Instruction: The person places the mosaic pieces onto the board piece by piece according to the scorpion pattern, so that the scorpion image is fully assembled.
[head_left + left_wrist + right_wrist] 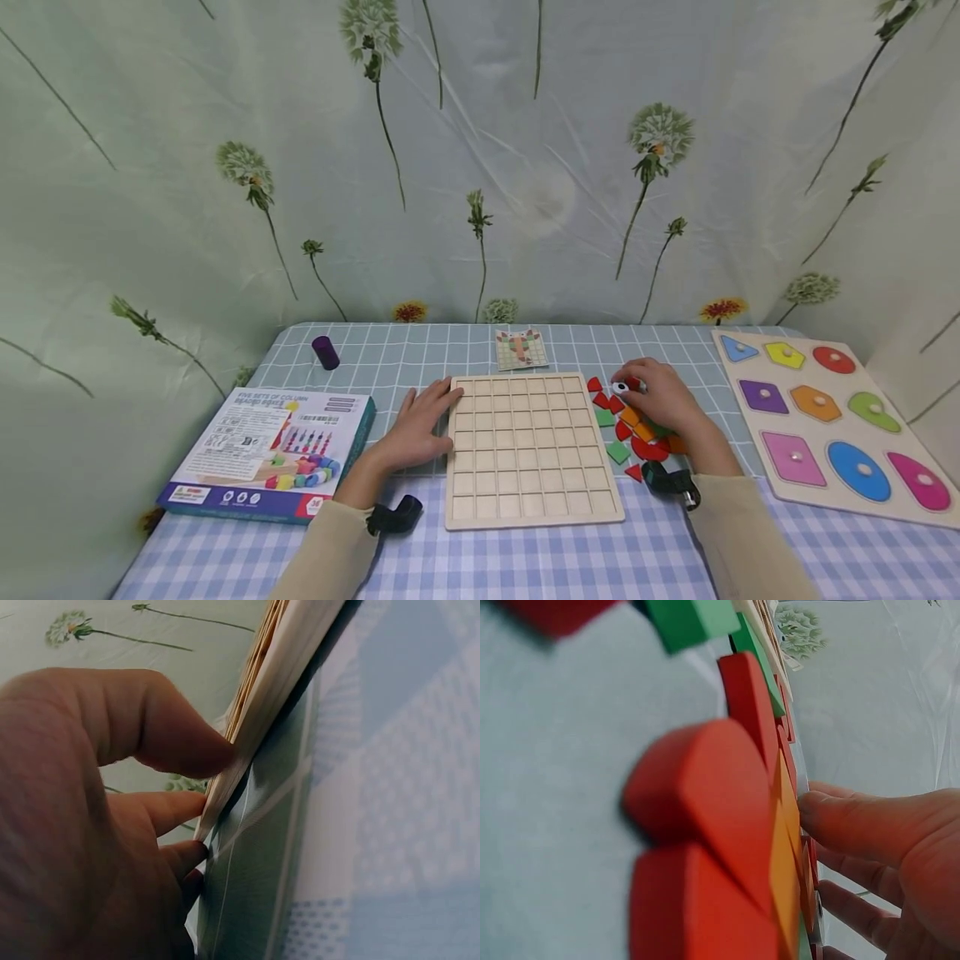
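Observation:
A wooden grid board (534, 450) lies in the middle of the table with bare square cells. My left hand (417, 427) touches its left edge with fingers extended; in the left wrist view the thumb (187, 742) and fingertips meet the board's side (247, 742). To the board's right is a pile of red, orange and green blocks (643, 429). My right hand (666, 396) reaches over the pile's far part, fingertips at a white round piece with a black dot (620, 388). In the right wrist view the thumb (847, 817) and fingers are apart, right at the blocks.
A small picture card (521, 350) lies behind the board. On the left are a boxed bead toy (270, 454) and a dark purple cylinder (326, 353). A knobbed shape puzzle (817, 433) lies on the right. A patterned curtain (525, 167) hangs behind the table.

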A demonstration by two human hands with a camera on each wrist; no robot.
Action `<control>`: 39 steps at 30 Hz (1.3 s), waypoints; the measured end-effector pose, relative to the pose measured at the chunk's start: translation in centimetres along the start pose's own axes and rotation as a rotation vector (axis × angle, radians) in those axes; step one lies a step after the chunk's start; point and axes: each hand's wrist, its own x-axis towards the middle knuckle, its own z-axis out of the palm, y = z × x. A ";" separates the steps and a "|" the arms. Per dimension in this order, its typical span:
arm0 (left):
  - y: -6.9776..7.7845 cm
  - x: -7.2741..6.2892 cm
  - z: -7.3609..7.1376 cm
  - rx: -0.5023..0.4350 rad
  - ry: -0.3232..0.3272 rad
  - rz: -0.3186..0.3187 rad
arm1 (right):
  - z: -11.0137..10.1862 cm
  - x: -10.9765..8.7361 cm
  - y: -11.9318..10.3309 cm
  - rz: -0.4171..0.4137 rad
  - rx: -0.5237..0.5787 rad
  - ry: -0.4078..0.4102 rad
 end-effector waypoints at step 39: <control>-0.2 0.1 0.5 0.016 0.078 0.003 | -0.3 0.1 -3.1 -0.032 0.212 0.065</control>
